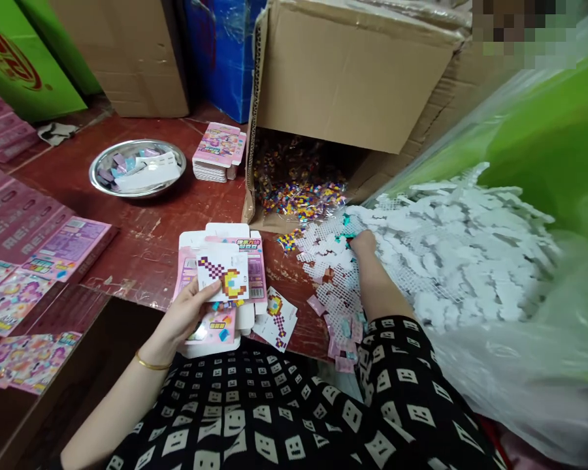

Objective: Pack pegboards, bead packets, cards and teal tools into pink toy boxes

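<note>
My left hand (189, 307) pinches a white pattern card (238, 258) printed with a pixel picture, thumb on its face. Colourful bits show just under the card's lower edge. Below that hand lie flattened pink boxes (210, 336) with white flaps. A second pattern card (276, 318) rests on the table beside them. My right hand (363, 243) reaches to the edge of a heap of white mesh pieces (451, 248), near some teal pieces (345, 222); its fingers are hidden from view. Small pink packets (345, 346) lie by my right forearm.
An open carton (353, 78) holds bags of coloured beads (298, 196), with loose beads before it. A metal bowl (137, 192) with packets and a stack of pink boxes (210, 173) stand farther back. Pink display cartons (24, 222) line the left. Clear plastic sheeting (519, 346) borders the right.
</note>
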The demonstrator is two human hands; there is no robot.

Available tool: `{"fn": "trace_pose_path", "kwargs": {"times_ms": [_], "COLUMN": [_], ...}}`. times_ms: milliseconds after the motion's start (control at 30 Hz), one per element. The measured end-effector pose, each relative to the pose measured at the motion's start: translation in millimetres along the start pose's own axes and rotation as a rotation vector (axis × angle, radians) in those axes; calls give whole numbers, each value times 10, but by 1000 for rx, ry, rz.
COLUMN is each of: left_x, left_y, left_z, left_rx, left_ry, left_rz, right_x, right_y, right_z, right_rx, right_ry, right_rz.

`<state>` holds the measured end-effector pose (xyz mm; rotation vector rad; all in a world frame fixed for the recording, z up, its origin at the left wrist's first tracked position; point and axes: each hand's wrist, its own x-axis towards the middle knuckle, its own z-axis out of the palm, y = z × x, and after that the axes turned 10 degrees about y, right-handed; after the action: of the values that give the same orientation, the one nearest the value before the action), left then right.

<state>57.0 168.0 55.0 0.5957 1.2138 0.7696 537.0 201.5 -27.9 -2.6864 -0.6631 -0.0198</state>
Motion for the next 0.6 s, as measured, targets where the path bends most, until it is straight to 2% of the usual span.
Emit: {"fn": "trace_pose_path", "kwargs": {"times_ms": [100,233,333,467,600], "left_x": [38,115,168,229,294], "left_y": [-5,24,38,20,-30], "left_z": [16,39,83,124,114], "left_rx": [-28,-78,-129,-136,-63], "left_ry": [-19,7,6,-49,-87], "left_rz": [-22,-48,-36,18,102], "right_x": [87,140,41,-259,-840], "right_y": [-21,17,-15,-244,-614], "right_z": [-79,-329,-476,-580,-675], "right_rx": [48,221,433,744,1147], "right_ry": [-58,-132,-103,-15,189], "right_rz": [94,133,130,46,-213]}}
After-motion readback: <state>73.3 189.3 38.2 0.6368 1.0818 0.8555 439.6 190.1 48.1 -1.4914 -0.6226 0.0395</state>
